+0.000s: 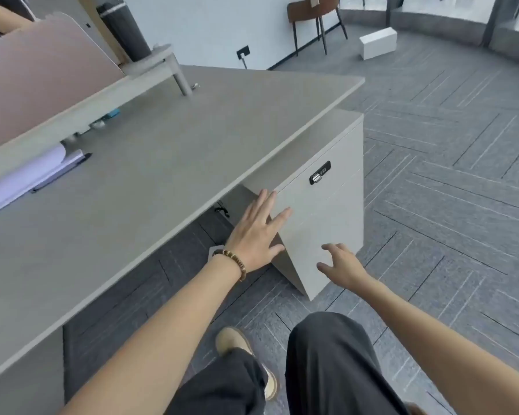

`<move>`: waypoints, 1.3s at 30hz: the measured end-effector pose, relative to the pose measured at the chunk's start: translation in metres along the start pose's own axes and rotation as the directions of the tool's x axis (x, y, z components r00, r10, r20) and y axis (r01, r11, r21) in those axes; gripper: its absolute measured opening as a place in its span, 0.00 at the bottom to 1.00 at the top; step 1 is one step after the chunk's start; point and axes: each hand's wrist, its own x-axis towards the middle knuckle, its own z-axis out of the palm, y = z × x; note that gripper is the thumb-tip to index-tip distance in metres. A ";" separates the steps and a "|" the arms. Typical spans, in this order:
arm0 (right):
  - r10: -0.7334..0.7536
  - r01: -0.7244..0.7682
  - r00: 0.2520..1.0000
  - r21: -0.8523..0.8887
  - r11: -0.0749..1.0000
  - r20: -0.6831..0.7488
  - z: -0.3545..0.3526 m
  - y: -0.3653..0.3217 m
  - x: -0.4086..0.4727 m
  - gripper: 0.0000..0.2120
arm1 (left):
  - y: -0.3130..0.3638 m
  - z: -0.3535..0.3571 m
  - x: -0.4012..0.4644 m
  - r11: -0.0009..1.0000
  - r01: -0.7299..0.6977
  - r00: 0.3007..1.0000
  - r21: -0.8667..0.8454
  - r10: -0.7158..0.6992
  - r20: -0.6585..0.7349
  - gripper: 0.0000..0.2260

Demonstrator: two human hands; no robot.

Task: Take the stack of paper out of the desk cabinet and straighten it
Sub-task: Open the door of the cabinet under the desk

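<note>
Fingers (277, 202) of both hands spread, holding nothing, at closed grey desk cabinet (327, 223), combination lock (319, 172) on front

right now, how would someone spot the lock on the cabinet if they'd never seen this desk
Find the grey desk, then the pale cabinet tucked under its right end. Near the top of the cabinet's front sits the lock, a small black oblong with a shiny metal piece, the only dark mark on that plain face.

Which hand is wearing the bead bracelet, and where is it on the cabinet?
The left hand, beads at its wrist, lies spread at the cabinet's front left edge, under the desk lip. The bare-wristed right hand reaches lower on the front panel.
</note>
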 end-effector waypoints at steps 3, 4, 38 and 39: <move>0.047 -0.048 0.999 0.056 0.997 0.021 0.013 0.003 0.012 0.30 | -0.009 0.010 0.014 0.997 0.001 1.000 0.083 -0.001 -0.008 0.37; 0.048 -0.050 0.998 0.065 0.997 0.032 0.016 0.001 0.013 0.31 | -0.011 0.011 0.017 0.994 -0.016 0.999 0.108 0.019 -0.027 0.38; 0.154 0.024 0.895 0.389 0.921 -0.419 0.091 -0.035 0.092 0.60 | -0.032 0.037 0.074 0.934 -0.020 0.982 0.356 0.084 -0.166 0.43; 0.147 0.029 0.894 0.382 0.924 -0.424 0.091 -0.035 0.092 0.59 | -0.032 0.037 0.074 0.935 -0.018 0.983 0.354 0.082 -0.167 0.43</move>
